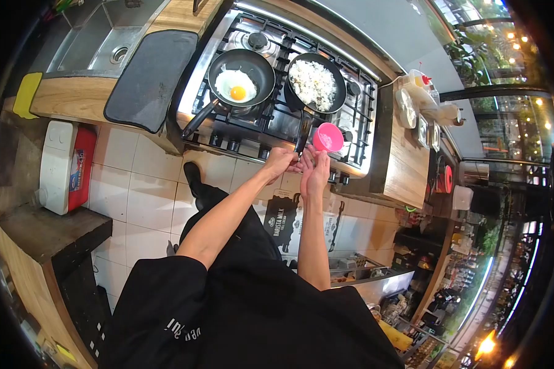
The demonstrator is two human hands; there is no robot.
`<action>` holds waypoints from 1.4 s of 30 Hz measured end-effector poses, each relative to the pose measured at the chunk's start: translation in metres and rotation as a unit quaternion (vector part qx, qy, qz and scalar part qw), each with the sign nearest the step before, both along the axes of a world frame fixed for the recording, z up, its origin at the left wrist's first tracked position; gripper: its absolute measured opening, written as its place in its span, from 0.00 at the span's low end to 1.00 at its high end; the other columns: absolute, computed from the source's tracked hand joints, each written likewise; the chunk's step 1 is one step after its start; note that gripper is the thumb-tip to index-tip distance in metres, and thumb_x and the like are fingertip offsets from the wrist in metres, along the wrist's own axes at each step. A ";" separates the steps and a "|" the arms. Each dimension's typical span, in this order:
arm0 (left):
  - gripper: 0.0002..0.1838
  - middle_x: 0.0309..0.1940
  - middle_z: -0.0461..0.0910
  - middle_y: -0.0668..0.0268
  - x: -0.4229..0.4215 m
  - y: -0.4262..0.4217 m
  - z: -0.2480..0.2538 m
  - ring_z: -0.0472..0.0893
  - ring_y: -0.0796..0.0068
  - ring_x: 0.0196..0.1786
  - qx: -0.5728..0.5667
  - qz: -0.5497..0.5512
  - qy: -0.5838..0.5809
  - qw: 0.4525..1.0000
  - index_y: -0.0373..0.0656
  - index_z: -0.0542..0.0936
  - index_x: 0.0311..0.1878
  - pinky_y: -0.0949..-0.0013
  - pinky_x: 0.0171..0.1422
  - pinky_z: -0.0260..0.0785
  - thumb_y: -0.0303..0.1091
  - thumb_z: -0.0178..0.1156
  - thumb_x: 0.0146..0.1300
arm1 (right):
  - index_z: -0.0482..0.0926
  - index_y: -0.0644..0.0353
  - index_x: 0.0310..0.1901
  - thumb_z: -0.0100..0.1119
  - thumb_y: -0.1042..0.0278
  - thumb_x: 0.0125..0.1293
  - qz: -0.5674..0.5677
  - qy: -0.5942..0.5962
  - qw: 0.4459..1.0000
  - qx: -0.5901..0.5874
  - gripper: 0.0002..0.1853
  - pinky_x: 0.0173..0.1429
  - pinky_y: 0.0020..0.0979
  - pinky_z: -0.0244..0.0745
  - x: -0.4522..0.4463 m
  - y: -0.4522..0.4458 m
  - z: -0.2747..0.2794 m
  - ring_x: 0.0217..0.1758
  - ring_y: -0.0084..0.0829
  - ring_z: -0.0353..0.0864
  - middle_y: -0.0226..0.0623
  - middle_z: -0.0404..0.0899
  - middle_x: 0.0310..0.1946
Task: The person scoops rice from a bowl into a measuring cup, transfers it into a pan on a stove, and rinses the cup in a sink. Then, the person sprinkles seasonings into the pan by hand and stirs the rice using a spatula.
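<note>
Nearest, a black shirt (258, 313) runs off the bottom edge, its pale lettering (183, 330) too creased to read whole; beyond it the left hand (280, 163) is at the end of a black pan handle (303, 132), its fingers bent and partly hidden, so I cannot tell whether it grips the handle; the right hand (316, 174), palm turned up, holds a pink bowl (328, 136) by its near side above the stove (282, 123), the pale contents hard to make out; the handle leads to a pan (340, 91) of white rice (313, 83); left of that, a second pan (261, 71) bears an egg (236, 86); at the top left, the sink (108, 43) is cut off; far right, lights (538, 101) blur.
</note>
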State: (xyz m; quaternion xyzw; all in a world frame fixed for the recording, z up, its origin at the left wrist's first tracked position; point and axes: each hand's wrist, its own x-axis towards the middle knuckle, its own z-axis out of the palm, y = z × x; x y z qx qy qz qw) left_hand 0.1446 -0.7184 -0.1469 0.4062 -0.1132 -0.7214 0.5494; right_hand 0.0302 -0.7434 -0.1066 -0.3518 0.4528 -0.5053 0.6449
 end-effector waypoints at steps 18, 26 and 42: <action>0.14 0.15 0.60 0.73 0.287 0.120 0.134 0.58 0.84 0.14 -0.057 0.169 0.200 0.963 0.47 0.64 0.17 0.78 0.12 0.47 0.30 0.47 0.60 | 0.71 0.55 0.44 0.41 0.50 0.71 -0.137 0.076 0.988 0.003 0.17 0.57 0.38 0.60 0.002 0.008 0.046 0.59 0.36 0.72 0.39 0.74 0.58; 0.17 0.12 0.57 0.70 0.520 0.128 0.327 0.53 0.81 0.13 -0.416 0.541 -0.340 0.647 0.48 0.57 0.14 0.74 0.15 0.41 0.31 0.44 0.59 | 0.70 0.53 0.37 0.44 0.53 0.73 -0.075 0.028 0.993 -0.089 0.13 0.49 0.30 0.67 0.153 -0.025 0.118 0.52 0.34 0.77 0.42 0.77 0.52; 0.49 0.41 0.77 0.45 0.898 -0.091 0.027 0.82 0.59 0.40 0.091 0.207 -0.113 0.968 0.27 0.66 0.54 0.61 0.39 0.79 0.71 0.56 0.52 | 0.72 0.58 0.35 0.47 0.57 0.71 0.059 0.064 0.996 0.025 0.13 0.44 0.30 0.69 0.549 0.115 0.093 0.44 0.33 0.81 0.38 0.81 0.39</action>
